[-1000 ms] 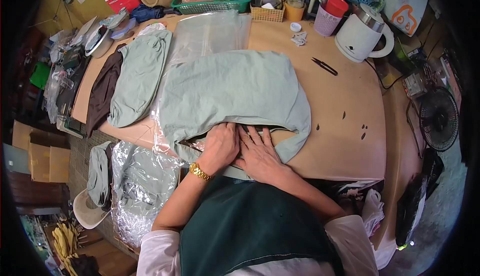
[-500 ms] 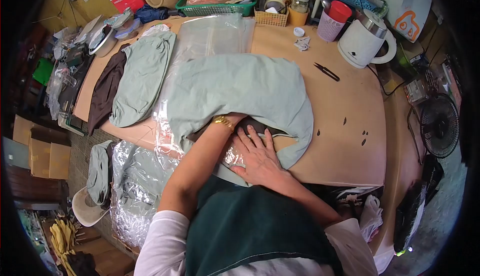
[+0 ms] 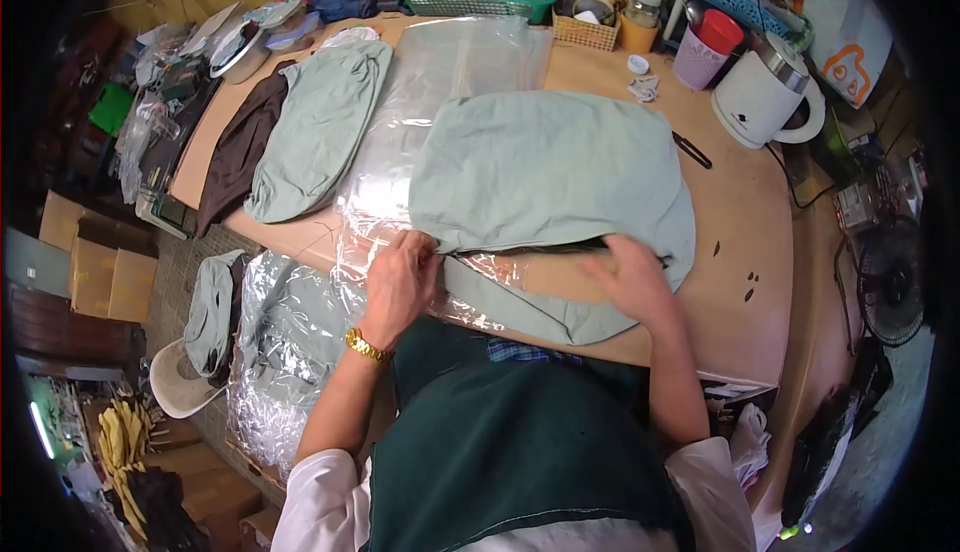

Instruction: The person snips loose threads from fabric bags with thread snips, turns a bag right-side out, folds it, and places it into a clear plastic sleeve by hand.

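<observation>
A pale green cloth bag (image 3: 545, 167) lies flat on the table, its mouth towards me and a dark lining showing along the edge. From its two sides a wide strap (image 3: 540, 304) of the same cloth loops down to the table's front edge. At the left corner of the mouth, my left hand (image 3: 395, 282), with a gold watch on the wrist, is closed with its fingertips pinched on the cloth. My right hand (image 3: 635, 277) is at the right end of the mouth, smeared by motion, its fingers partly hidden.
Clear plastic sheets (image 3: 465, 57) lie under and behind the bag. Another green bag (image 3: 325, 132) and dark brown cloth (image 3: 240, 157) are at the left. Thread snips (image 3: 693, 151) and a white kettle (image 3: 755, 97) stand right. A plastic-wrapped pile (image 3: 285, 342) is below left.
My left hand has come out of the bag to its left corner, and my right hand has moved right along the mouth. The bag's front edge now lies straighter, with the strap spread below.
</observation>
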A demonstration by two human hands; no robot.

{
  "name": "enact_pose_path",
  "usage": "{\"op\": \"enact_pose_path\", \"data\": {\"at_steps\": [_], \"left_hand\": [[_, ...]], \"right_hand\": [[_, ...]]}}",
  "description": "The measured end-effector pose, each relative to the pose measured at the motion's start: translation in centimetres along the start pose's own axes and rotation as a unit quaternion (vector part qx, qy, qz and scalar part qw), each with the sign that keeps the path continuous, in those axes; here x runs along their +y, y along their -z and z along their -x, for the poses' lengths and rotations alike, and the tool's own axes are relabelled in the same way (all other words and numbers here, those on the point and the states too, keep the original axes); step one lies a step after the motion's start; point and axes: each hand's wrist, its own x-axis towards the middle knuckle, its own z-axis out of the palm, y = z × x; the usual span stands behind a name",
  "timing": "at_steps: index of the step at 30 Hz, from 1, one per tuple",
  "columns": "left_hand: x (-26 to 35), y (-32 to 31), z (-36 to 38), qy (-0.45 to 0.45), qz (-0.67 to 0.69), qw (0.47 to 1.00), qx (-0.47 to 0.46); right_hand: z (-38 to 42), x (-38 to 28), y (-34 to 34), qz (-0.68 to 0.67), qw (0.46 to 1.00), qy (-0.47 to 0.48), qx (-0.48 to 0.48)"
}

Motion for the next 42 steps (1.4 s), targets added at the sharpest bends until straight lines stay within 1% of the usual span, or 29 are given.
{"op": "enact_pose_path", "data": {"at_steps": [1, 2, 3, 4, 5, 6, 8, 9, 10, 11, 12, 14, 15, 16, 18, 20, 22, 26, 28, 29, 31, 32, 33, 34, 35, 37, 38, 40, 42], "left_hand": [[0.5, 0.2, 0.1, 0.000, 0.000, 1.000, 0.004], [1.4, 0.2, 0.2, 0.023, 0.058, 0.998, -0.013], [2.6, 0.3, 0.1, 0.044, 0.117, 0.992, -0.031], [3.5, 0.2, 0.1, 0.041, 0.119, 0.991, -0.032], [4.2, 0.1, 0.1, 0.072, 0.172, 0.979, -0.082], [5.0, 0.1, 0.1, 0.104, 0.223, 0.960, -0.133], [5.9, -0.2, 0.2, 0.107, 0.238, 0.953, -0.154], [6.2, -0.5, 0.4, 0.088, 0.251, 0.953, -0.145], [6.6, -0.9, 0.5, 0.066, 0.265, 0.953, -0.135], [6.5, -1.2, 0.7, 0.106, 0.303, 0.935, -0.150], [6.5, -1.2, 0.8, 0.096, 0.309, 0.933, -0.158], [6.9, -0.8, 0.8, 0.080, 0.288, 0.943, -0.149], [7.6, -0.7, 1.0, 0.034, 0.210, 0.973, -0.092], [7.9, -0.9, 0.8, 0.026, 0.215, 0.972, -0.096], [8.1, -1.3, 0.5, -0.103, 0.135, 0.985, 0.010], [7.9, -1.2, 0.3, -0.093, 0.127, 0.987, -0.015], [7.7, -1.3, 0.4, -0.036, 0.144, 0.985, -0.084], [8.1, -1.0, 0.3, 0.002, 0.150, 0.983, -0.107], [8.4, -0.5, 0.0, 0.000, 0.146, 0.981, -0.124], [8.4, -0.3, -0.1, 0.003, 0.140, 0.980, -0.138], [8.3, -0.3, -0.1, -0.020, 0.127, 0.981, -0.143], [8.2, -0.3, -0.1, -0.040, 0.113, 0.982, -0.146], [8.1, -0.2, -0.1, -0.039, 0.113, 0.982, -0.146], [8.0, -0.1, -0.3, -0.043, 0.076, 0.980, -0.181], [8.0, 0.0, -0.3, -0.047, 0.040, 0.974, -0.217], [7.9, -0.2, 0.2, -0.044, 0.059, 0.975, -0.210], [7.8, -0.2, 0.3, -0.042, 0.079, 0.975, -0.204], [8.1, 0.7, 0.3, -0.057, 0.067, 0.975, -0.203], [7.8, 1.8, 0.4, -0.072, 0.057, 0.975, -0.201]], "right_hand": [[-0.1, -1.4, 0.7, 0.062, 0.990, 0.067, 0.106], [-0.1, -1.9, 0.2, 0.064, 0.990, 0.069, 0.107], [0.1, -2.0, -0.6, -0.098, 0.992, 0.043, 0.062], [0.4, -2.4, -1.4, -0.257, 0.966, 0.016, 0.016], [0.8, -3.3, -2.1, -0.231, 0.972, 0.036, -0.002], [1.1, -4.1, -3.1, -0.229, 0.973, 0.032, 0.002], [1.5, -5.1, -5.2, -0.327, 0.944, 0.022, 0.042], [1.5, -5.4, -6.0, -0.322, 0.945, 0.019, 0.048], [1.5, -5.5, -6.6, -0.412, 0.910, 0.016, 0.048], [1.6, -5.4, -6.9, -0.497, 0.866, 0.015, 0.051], [2.0, -5.3, -7.1, -0.492, 0.868, 0.012, 0.063], [2.5, -5.1, -7.0, -0.342, 0.935, 0.048, 0.083], [2.7, -5.6, -6.2, -0.235, 0.958, 0.105, 0.129], [2.6, -5.7, -6.2, -0.230, 0.958, 0.101, 0.137], [2.5, -5.9, -6.1, -0.130, 0.952, 0.189, 0.201], [2.6, -5.4, -6.0, -0.107, 0.948, 0.203, 0.221], [2.7, -5.0, -6.1, -0.070, 0.936, 0.236, 0.252], [3.0, -5.2, -6.0, -0.087, 0.937, 0.197, 0.277], [3.1, -4.9, -6.5, -0.197, 0.938, 0.175, 0.227], [3.2, -5.0, -6.5, -0.197, 0.938, 0.173, 0.229], [3.2, -5.5, -6.1, -0.330, 0.929, 0.098, 0.136], [3.1, -5.4, -6.1, -0.329, 0.929, 0.097, 0.135], [2.9, -5.2, -6.2, -0.344, 0.931, 0.079, 0.096], [2.7, -5.1, -6.2, -0.358, 0.930, 0.061, 0.055], [2.7, -5.1, -6.2, -0.359, 0.930, 0.060, 0.055], [2.7, -5.0, -5.9, -0.311, 0.945, 0.089, 0.059], [2.4, -4.5, -6.0, -0.312, 0.944, 0.089, 0.059], [1.6, -2.5, -5.4, -0.278, 0.941, 0.079, 0.174], [0.9, 0.1, -1.6, -0.135, 0.934, 0.035, 0.329]]}}
